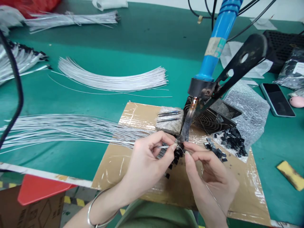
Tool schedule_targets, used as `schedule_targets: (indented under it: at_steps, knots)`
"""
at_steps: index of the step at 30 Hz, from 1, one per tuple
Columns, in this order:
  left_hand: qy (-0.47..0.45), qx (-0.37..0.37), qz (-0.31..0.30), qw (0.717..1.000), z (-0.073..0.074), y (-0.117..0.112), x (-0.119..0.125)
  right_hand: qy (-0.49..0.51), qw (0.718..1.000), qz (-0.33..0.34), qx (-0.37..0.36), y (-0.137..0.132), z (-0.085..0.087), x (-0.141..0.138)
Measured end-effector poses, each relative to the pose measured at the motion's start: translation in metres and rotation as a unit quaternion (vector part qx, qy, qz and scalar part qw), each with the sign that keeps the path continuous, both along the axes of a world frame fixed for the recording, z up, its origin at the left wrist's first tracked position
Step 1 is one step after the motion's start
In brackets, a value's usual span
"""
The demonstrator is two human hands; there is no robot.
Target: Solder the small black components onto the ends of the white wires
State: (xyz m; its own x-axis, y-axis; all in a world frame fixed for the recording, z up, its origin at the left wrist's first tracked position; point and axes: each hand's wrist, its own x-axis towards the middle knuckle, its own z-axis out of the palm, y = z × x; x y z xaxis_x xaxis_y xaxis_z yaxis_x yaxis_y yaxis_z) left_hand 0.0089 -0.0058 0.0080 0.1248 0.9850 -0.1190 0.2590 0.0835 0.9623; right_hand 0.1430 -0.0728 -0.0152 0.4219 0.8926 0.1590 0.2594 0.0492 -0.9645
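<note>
My left hand (152, 158) is closed in a pinch on a thin silvery length (163, 147) that looks like a wire; its end lies at the tip of the soldering iron. Close by on the right, my right hand (209, 177) pinches a fine solder wire (182, 150), whose strand also runs across the palm. The blue-handled soldering iron (215, 52) is held tip down by a black metal bracket (244, 58). Small black pieces (177, 156) lie beneath the fingertips. Many long white wires (95, 129) reach in from the left behind my left hand.
A taped cardboard sheet (133, 117) lies under the work. Behind the hands sit a grey block (169, 123) with metal rods and a black fan (206, 120). Loose black pieces (234, 139) lie on bubble wrap (251, 107). Right are a phone (277, 99) and yellow sponge (291, 174).
</note>
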Motion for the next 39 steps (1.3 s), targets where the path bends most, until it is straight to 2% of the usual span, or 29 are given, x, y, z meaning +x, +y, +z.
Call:
schedule_targets:
  at_steps: [16,27,39]
  knots:
    - [-0.012,0.004,-0.005,1.000,0.001,0.000,0.000,-0.044,0.998,0.011,0.048,-0.001,-0.007,0.001]
    - [-0.010,0.011,-0.013,1.000,0.001,-0.001,0.000,-0.029,0.999,-0.002,0.036,0.000,-0.003,-0.003]
    - [0.009,0.019,-0.017,1.000,0.000,0.001,0.000,-0.054,0.996,0.020,0.069,0.000,-0.015,0.002]
